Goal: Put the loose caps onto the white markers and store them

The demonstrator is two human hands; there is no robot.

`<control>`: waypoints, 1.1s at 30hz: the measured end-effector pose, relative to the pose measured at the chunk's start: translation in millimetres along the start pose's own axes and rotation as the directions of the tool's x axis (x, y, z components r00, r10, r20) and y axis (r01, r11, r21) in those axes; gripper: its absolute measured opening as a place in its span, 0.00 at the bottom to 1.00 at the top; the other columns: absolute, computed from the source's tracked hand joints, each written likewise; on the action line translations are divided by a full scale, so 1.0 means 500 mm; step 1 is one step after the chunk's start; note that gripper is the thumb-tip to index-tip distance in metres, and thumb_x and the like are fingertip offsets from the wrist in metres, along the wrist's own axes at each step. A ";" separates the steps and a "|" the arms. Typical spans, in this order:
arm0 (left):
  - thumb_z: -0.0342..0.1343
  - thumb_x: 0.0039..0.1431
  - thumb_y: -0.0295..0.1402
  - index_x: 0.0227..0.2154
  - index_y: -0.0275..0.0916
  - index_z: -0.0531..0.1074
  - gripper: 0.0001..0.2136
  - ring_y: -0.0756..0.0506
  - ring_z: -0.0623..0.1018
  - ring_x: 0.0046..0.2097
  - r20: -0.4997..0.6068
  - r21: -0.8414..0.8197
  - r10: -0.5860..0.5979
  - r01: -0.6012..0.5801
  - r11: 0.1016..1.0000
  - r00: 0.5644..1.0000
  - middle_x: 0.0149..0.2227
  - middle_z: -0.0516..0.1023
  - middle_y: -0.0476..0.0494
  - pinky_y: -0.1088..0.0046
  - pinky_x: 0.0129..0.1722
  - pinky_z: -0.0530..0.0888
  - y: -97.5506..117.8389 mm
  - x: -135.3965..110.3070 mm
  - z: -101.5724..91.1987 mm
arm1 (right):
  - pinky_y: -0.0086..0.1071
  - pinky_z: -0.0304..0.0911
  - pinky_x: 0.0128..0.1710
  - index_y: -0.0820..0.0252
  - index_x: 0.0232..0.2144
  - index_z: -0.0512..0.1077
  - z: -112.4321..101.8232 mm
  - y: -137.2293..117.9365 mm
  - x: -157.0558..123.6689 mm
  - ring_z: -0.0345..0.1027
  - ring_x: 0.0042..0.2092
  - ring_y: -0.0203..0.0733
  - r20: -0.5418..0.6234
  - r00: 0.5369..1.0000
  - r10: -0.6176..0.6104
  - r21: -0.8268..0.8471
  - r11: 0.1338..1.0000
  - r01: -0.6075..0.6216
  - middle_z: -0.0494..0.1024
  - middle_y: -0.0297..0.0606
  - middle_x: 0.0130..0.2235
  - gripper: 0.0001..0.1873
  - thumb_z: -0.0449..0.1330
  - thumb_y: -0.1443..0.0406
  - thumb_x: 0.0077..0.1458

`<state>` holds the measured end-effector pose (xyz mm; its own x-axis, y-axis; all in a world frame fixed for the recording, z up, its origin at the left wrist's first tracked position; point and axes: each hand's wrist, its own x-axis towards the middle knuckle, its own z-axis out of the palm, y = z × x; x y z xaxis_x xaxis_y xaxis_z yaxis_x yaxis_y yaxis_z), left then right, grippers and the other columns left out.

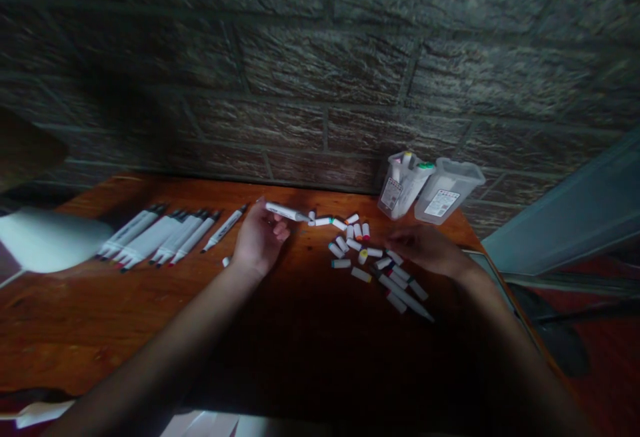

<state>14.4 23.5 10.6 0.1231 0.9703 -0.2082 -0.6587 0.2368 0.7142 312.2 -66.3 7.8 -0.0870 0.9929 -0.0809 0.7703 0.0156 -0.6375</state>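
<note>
My left hand is closed on a white marker, held above the wooden table with its uncapped grey end pointing right. That end comes close to several loose marker caps, white with coloured ends, scattered in the middle. At the right side of these caps hovers my right hand, its fingers bent toward them. Deep shadow hides whether its fingertips grip a cap. Below it, another white marker lies slanted among the caps.
Several white markers lie in a row at the left, with a single marker beside them. Against the brick wall stand a clear box holding markers and another clear plastic box. A white lamp shade is at far left.
</note>
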 end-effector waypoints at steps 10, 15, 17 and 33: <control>0.49 0.65 0.34 0.22 0.39 0.58 0.15 0.55 0.58 0.16 -0.008 -0.024 -0.012 0.012 1.000 1.000 0.18 0.60 0.55 0.80 0.16 0.56 -0.002 0.008 -0.002 | 0.31 0.66 0.32 0.55 0.35 0.79 0.045 -0.023 0.015 0.73 0.32 0.38 -0.041 0.993 -0.106 0.003 0.994 0.107 0.81 0.34 0.34 0.10 0.60 0.59 0.58; 0.48 0.65 0.34 0.22 0.38 0.59 0.15 0.55 0.58 0.16 0.000 -0.008 0.006 -0.006 1.000 1.000 0.18 0.60 0.54 0.79 0.16 0.56 -0.002 0.010 -0.004 | 0.32 0.68 0.37 0.55 0.40 0.78 0.038 -0.041 0.008 0.74 0.35 0.37 -0.100 0.982 -0.163 0.072 0.983 0.170 0.82 0.35 0.38 0.12 0.60 0.58 0.59; 0.48 0.65 0.34 0.22 0.38 0.59 0.15 0.55 0.57 0.16 0.001 -0.012 0.010 -0.010 1.000 1.000 0.18 0.60 0.54 0.79 0.16 0.57 -0.002 0.010 -0.005 | 0.32 0.68 0.38 0.55 0.41 0.78 0.040 -0.055 0.005 0.74 0.38 0.38 -0.085 0.973 -0.217 0.118 0.967 0.226 0.82 0.35 0.40 0.13 0.61 0.56 0.57; 0.53 0.61 0.33 0.24 0.37 0.65 0.11 0.55 0.61 0.17 0.081 0.099 0.061 -0.069 0.993 0.995 0.20 0.69 0.51 0.80 0.17 0.59 -0.007 -0.002 0.002 | 0.30 0.64 0.33 0.57 0.37 0.80 0.032 -0.049 0.003 0.72 0.32 0.37 -0.103 0.982 -0.160 0.017 0.987 0.162 0.82 0.35 0.33 0.19 0.56 0.50 0.61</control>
<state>17.3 22.1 9.2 0.1422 0.9838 -0.1094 -0.5887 0.1729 0.7896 283.1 -67.3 11.2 -0.1433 0.9844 0.1017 0.7354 0.1747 -0.6548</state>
